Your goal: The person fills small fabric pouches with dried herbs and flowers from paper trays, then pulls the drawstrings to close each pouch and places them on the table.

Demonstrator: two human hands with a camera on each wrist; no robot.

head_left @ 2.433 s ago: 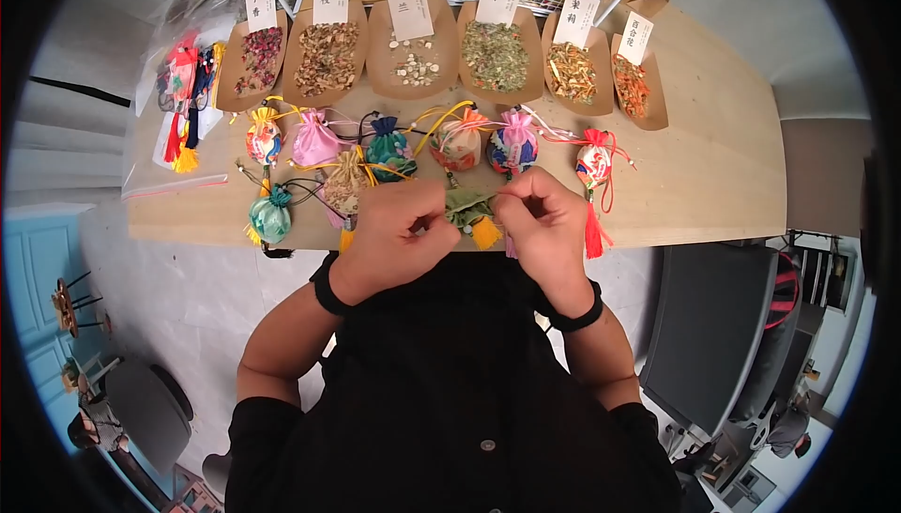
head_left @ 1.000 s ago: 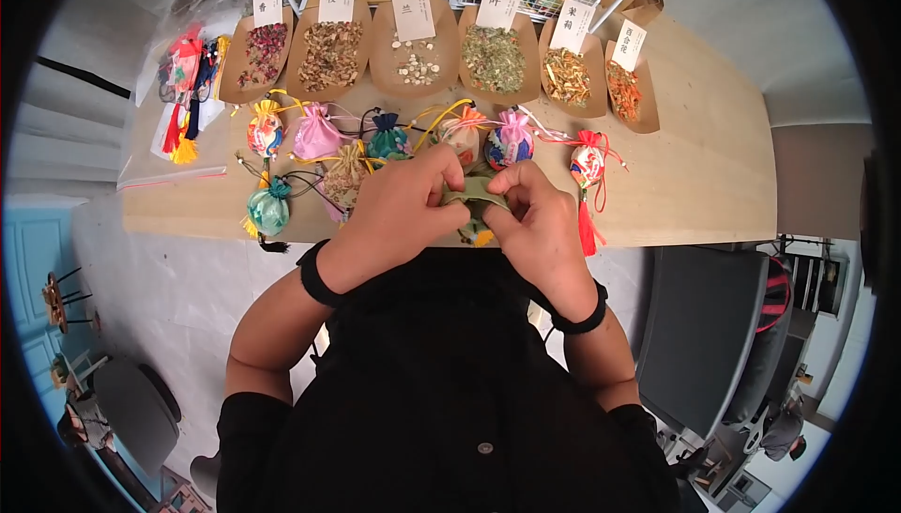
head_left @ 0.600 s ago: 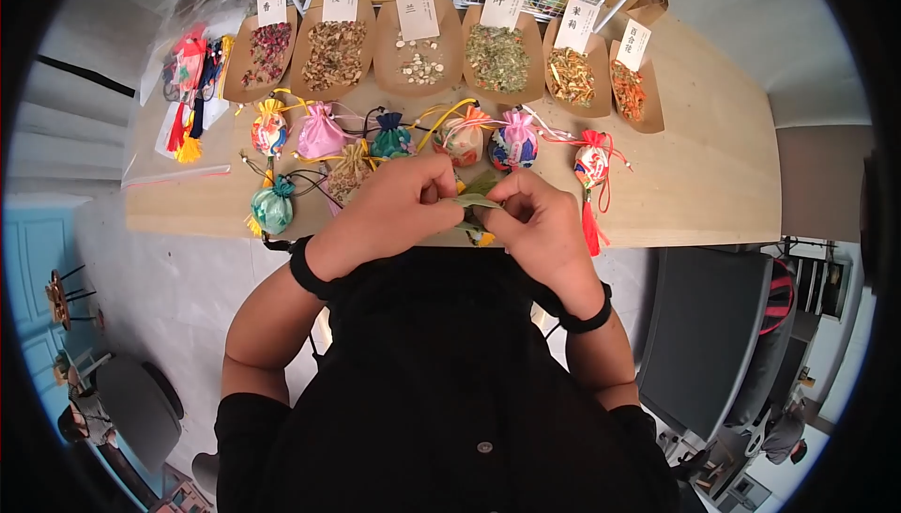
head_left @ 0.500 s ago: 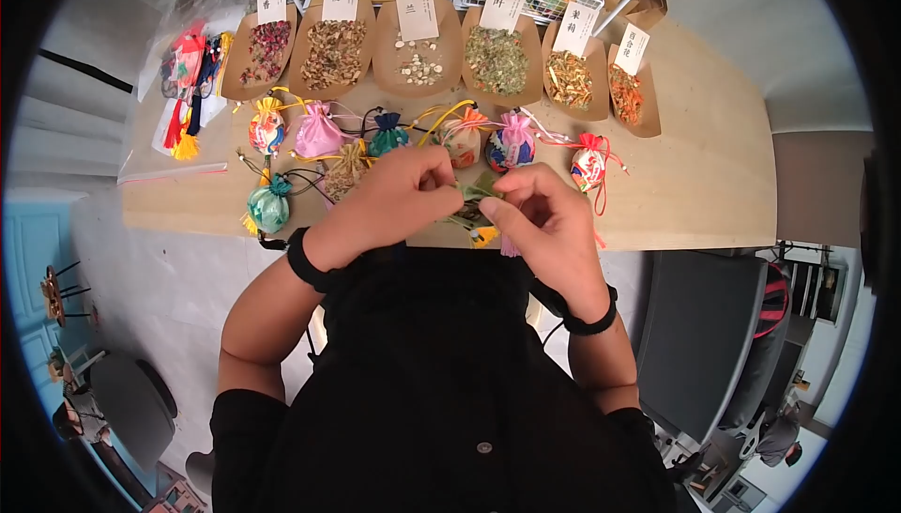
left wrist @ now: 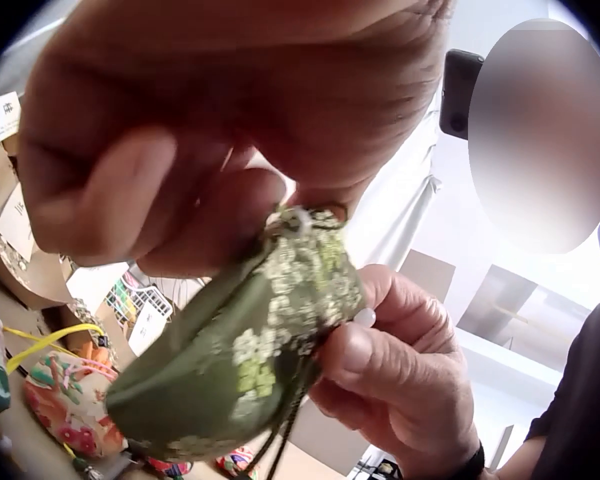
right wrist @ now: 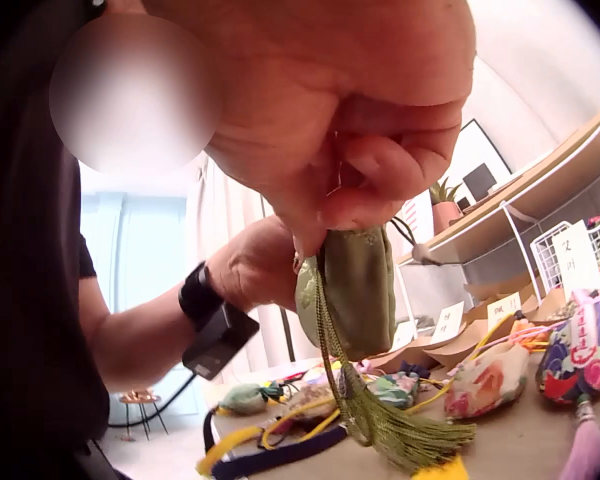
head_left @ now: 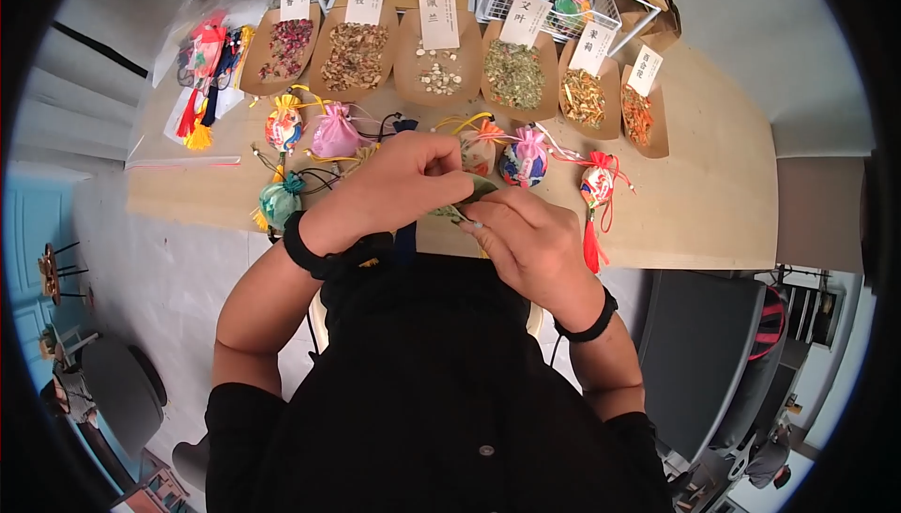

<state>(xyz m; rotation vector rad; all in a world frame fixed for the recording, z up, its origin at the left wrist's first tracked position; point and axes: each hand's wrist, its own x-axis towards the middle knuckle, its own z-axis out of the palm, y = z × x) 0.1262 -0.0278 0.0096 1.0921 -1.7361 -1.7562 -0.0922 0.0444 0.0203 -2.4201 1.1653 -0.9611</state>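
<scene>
Both hands are at a small green drawstring pouch [left wrist: 230, 370] with pale flowers, raised over the table's front edge. My left hand [head_left: 394, 184] pinches its gathered top between thumb and curled fingers. From the other side, my right hand [head_left: 540, 236] pinches the pouch near its upper edge, thumb against forefinger. Dark cords [left wrist: 285, 435] hang beside the cloth in the left wrist view. A green tassel [right wrist: 395, 430] dangles in the right wrist view. In the head view, the fingers hide most of the pouch.
Several filled pouches, among them a pink one [head_left: 335, 135] and a red-tasselled one [head_left: 598, 182], lie just beyond the hands. Behind them stand paper trays [head_left: 436, 58] of dried herbs with cards, and a wire basket [head_left: 554, 1]. Bagged tassels [head_left: 202, 81] lie left.
The hands have drawn together from spreading the pouch's mouth. The right fingers, spread half a second ago, now pinch the cloth. The pouch is turned, and the head view has shifted slightly.
</scene>
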